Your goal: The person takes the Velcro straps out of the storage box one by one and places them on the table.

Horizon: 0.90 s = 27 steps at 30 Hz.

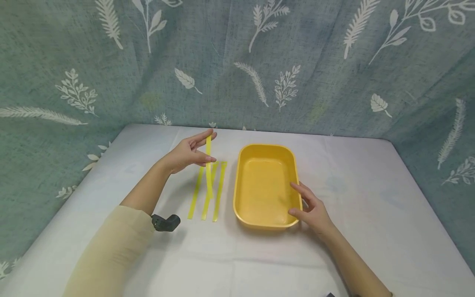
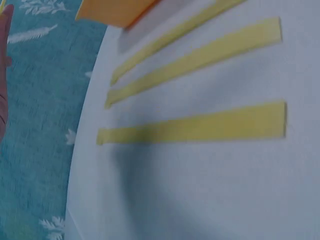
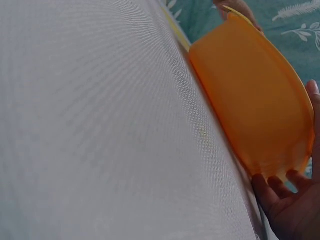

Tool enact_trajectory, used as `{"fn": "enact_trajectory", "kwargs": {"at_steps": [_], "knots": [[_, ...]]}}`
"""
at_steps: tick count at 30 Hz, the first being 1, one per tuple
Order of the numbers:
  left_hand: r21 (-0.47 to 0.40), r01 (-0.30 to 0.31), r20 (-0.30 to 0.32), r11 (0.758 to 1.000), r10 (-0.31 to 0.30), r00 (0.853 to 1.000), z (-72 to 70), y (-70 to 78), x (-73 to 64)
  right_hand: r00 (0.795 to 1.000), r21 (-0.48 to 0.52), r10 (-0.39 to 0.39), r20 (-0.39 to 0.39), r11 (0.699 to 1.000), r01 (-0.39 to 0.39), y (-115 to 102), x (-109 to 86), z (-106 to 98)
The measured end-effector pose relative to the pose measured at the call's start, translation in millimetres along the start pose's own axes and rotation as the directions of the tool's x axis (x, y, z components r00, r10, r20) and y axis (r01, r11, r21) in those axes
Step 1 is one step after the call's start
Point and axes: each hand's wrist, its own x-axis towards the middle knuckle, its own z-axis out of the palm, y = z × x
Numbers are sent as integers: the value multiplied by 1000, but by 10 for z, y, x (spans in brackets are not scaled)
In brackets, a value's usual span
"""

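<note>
My left hand (image 1: 185,152) holds a flat yellow strip (image 1: 209,177) above the table, its lower end hanging down. Beneath and beside it lie three more yellow strips (image 2: 195,125), roughly side by side on the white cloth. To their right stands a yellow plastic basin (image 1: 265,185), its inside bare. My right hand (image 1: 313,210) grips the basin's right rim, with several fingers against the outer wall in the right wrist view. Only a sliver of the left hand (image 2: 3,75) shows at the edge of the left wrist view.
A white cloth (image 1: 237,264) covers the table. Behind it hangs a blue-green curtain (image 1: 215,57) with white leaf prints. A dark device (image 1: 165,222) sits at the left wrist, beside the sleeve.
</note>
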Motion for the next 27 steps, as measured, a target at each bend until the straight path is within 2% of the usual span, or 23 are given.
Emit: {"fn": "enact_trajectory", "kwargs": {"at_steps": [5,12,16,21,27], "knots": [[-5,-5,6,1000,5,1000,-164,-103,-134,1000,11,-8,-6,1000,8,-2,4,-4],[68,29,-8,997,-29,1000,-340,-230,-314,1000,28,-16,0,999,16,11,5,1],[91,54,17,994,-55,998,-391,-285,-386,1000,33,-27,2,999,27,23,4,-4],[118,86,60,989,-93,994,-414,-366,-460,1000,22,-6,4,1000,6,21,4,-1],[111,107,79,988,-116,990,-460,-527,-472,1000,26,5,8,1000,-6,21,-2,-10]]}}
